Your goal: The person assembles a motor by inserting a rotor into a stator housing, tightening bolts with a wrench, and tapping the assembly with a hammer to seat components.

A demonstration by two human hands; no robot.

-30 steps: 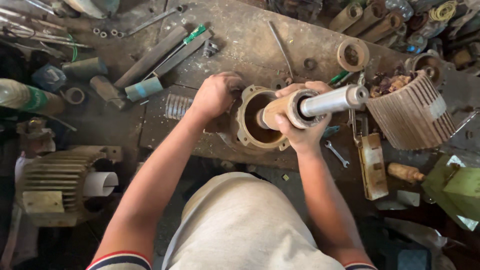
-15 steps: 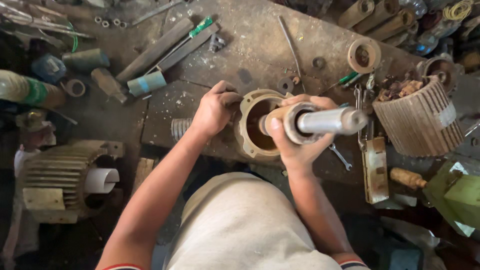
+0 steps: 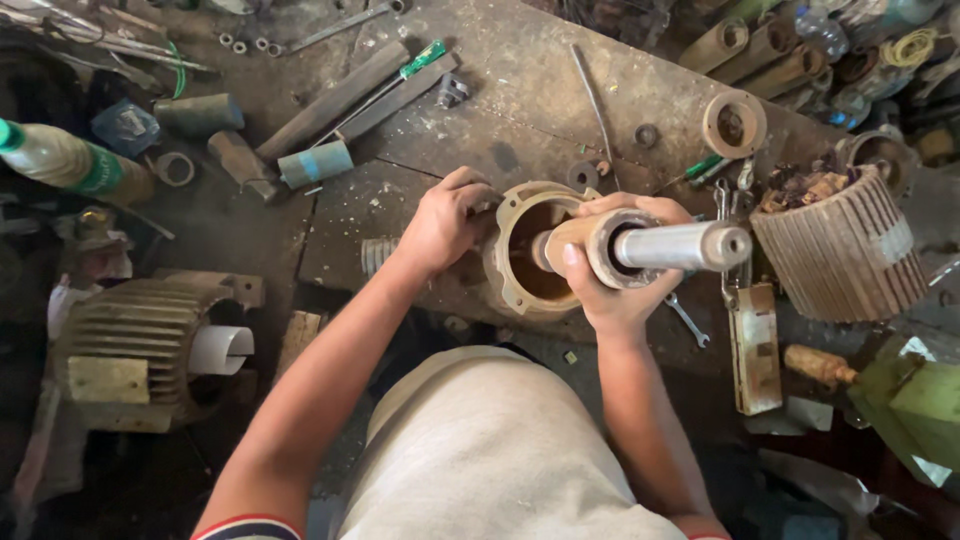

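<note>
Gripping the rim of the round motor housing, the left hand had its fingers curled over the near-left edge, steadying the shell where it lay on the scarred desk. The right hand was wrapped closed around the rotor, whose steel shaft pointed up toward the camera, the lower end sitting at the mouth of the housing bore. Risk noted: the rotor looked heavy and was carried by one hand only; a tilt could have jammed it against the bore wall or scraped whatever lined it. The left fingertips lay close to the gap between rotor and rim, so a sudden drop would likely have pinched them. The housing sat near the desk's front edge and could have slid off under a sideways push. A small spanner and a finned stator core crowded the right side, leaving little room to recover.
</note>
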